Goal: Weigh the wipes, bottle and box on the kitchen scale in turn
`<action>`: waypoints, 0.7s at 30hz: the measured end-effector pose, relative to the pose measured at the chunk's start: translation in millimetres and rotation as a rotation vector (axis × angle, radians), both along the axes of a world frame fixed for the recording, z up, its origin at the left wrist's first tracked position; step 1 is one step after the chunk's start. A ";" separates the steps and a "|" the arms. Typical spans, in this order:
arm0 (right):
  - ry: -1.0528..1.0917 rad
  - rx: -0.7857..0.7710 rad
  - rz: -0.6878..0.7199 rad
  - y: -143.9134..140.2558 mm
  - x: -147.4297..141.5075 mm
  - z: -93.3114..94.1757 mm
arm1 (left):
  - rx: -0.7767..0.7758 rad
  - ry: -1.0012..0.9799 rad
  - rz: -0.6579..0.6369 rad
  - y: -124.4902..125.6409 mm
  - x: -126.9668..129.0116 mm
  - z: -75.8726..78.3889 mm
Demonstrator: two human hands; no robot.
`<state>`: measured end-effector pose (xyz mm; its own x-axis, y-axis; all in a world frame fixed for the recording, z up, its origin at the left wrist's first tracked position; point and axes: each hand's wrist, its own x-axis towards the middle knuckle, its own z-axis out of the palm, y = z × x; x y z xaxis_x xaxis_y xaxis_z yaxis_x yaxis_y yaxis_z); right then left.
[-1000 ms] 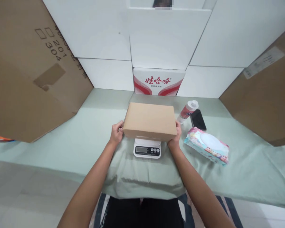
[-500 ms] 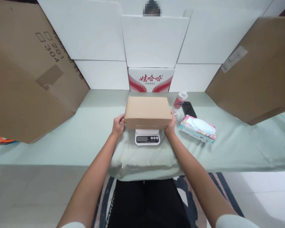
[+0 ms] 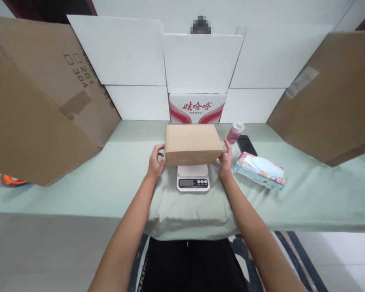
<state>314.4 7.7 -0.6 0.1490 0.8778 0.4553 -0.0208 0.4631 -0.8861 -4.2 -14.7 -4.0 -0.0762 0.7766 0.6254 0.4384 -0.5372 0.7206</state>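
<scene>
A closed brown cardboard box (image 3: 194, 140) rests on a white digital kitchen scale (image 3: 193, 172), covering the back of its platform. The scale's display and buttons face me, and I cannot make out any reading. At the box's left end is my left hand (image 3: 156, 162), fingers parted and slightly curled, the thumb close to the lower corner. My right hand (image 3: 225, 161) stands beside the right end with its fingers raised and loosely spread. Neither hand grips the box; whether a fingertip still touches it I cannot tell.
Right of the box are a white-capped bottle (image 3: 235, 132), a black phone (image 3: 247, 145) and a tissue pack (image 3: 260, 170). Large cardboard sheets (image 3: 30, 113) flank the green-clothed table (image 3: 79, 190). White panels and a red-and-white carton (image 3: 197, 108) line the back, where a person's head shows.
Both hands have loosened from the box ends, their fingers spreading. The box stays on the scale. The whole view has shifted slightly as my head moved.
</scene>
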 end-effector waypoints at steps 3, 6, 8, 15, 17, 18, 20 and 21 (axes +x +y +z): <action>-0.051 0.031 0.055 0.4 -1.9 3.2 | -0.049 0.000 0.026 -3.8 2.2 5.9; -0.087 0.057 0.093 2.1 -3.0 13.0 | -0.113 0.011 0.012 -2.8 5.1 18.9; -0.099 0.060 0.094 7.3 -3.2 22.5 | -0.157 0.024 0.007 4.2 7.9 29.8; -0.214 -0.016 -0.099 57.5 -18.7 39.8 | -0.266 -0.003 0.104 60.2 32.9 36.6; -0.206 -0.023 -0.136 71.7 -25.2 32.0 | -0.325 -0.020 0.142 72.8 41.1 26.7; -0.204 -0.022 -0.161 77.2 -27.6 26.4 | -0.356 -0.022 0.156 77.0 44.0 21.5; -0.217 -0.027 -0.232 84.1 -30.6 13.8 | -0.394 -0.009 0.164 81.6 47.1 12.8; -0.231 -0.036 -0.272 85.7 -31.2 7.7 | -0.399 0.001 0.161 82.3 47.3 9.8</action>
